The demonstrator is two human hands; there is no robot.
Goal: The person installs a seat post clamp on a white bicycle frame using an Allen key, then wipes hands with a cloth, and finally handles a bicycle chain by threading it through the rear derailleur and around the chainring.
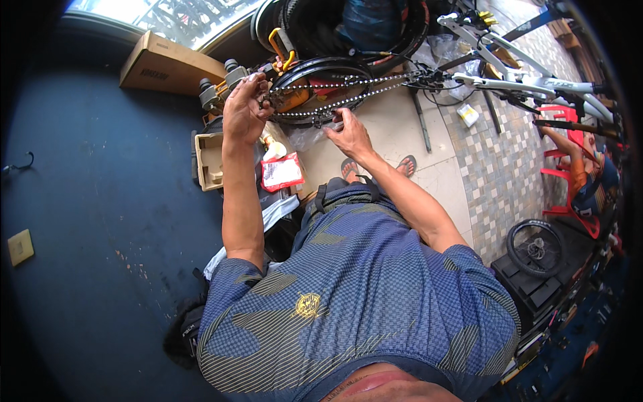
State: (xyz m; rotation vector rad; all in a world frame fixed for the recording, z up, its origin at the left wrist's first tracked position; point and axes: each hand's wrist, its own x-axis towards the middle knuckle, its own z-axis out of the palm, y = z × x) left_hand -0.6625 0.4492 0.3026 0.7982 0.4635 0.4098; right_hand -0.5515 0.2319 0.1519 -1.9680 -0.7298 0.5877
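A bicycle chain (378, 88) stretches leftward in two runs from the white bicycle frame (512, 83). My left hand (244, 110) is raised at the chain's left end, its fingers closed on it beside a small dark metal part. Just under the lower run is my right hand (351, 137), fingers bent toward the thumb; whatever lies between them is too small to make out. Behind the chain stands a black bicycle wheel rim (326, 65). Orange tools or machine parts (293, 100) partly show between the runs.
A brown cardboard box (167, 65) lies at the far left. Nearer are an open carton tray (209, 161) and a red-and-white packet (282, 171). At the right, a person sits on a red chair (561, 171); a small tyre (536, 248) rests on a black surface. Dark cables hang by the frame.
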